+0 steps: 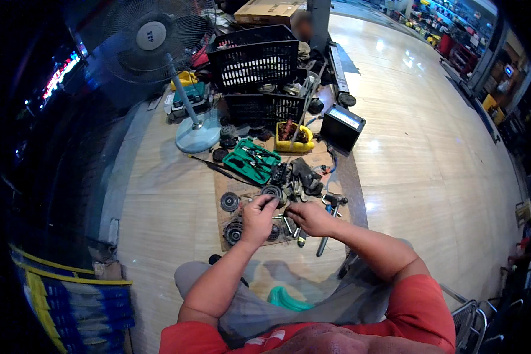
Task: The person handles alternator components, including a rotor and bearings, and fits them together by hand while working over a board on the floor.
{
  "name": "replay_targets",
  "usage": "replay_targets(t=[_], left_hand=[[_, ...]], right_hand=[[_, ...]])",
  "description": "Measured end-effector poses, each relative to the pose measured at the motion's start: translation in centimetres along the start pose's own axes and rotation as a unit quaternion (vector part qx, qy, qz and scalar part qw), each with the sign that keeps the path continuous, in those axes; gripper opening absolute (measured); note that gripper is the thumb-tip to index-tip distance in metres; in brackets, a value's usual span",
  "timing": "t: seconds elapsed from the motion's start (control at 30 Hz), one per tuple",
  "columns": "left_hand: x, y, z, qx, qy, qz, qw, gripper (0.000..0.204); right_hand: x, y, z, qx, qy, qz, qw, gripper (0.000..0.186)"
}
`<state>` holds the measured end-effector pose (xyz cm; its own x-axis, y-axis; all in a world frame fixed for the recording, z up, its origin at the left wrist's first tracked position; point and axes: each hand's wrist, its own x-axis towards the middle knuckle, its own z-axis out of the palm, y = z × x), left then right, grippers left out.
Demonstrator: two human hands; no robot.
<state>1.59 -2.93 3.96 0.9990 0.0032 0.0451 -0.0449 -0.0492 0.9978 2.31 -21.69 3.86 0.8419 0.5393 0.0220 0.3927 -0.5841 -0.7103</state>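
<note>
Over the cardboard, my left hand (258, 219) is closed, its thumb and fingertips pinched together. A dark round ridged part (271, 192) lies just beyond those fingertips. My right hand (308, 217) is curled close beside it, fingers bent inward. Whatever either hand grips is too small or hidden to make out. Beneath the right hand lie some shiny metal tools (290, 225). Left of my hands are a dark ridged disc (229, 202) and a larger round part (233, 232). A hammer (330, 219) rests to the right, its handle toward me.
A green tool case (252, 161) lies open beyond my hands, near a yellow cut-open container (294, 139) of dark parts. A black battery (342, 128) stands at right. Black crates (252, 59) and a standing fan (197, 134) are farther off. Greasy cardboard (321, 158) covers the tiles.
</note>
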Motion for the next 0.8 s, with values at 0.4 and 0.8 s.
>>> replay_targets(t=[0.4, 0.8], left_hand=[[0.7, 0.3, -0.6, -0.071, 0.027, -0.02, 0.997, 0.014], [0.9, 0.7, -1.5, -0.139, 0.044, -0.041, 0.988, 0.014]], right_hand=[[0.3, 0.3, 0.0, -0.076, -0.019, -0.025, 0.997, 0.021], [0.2, -0.9, -2.2, 0.032, 0.022, -0.019, 0.999, 0.022]])
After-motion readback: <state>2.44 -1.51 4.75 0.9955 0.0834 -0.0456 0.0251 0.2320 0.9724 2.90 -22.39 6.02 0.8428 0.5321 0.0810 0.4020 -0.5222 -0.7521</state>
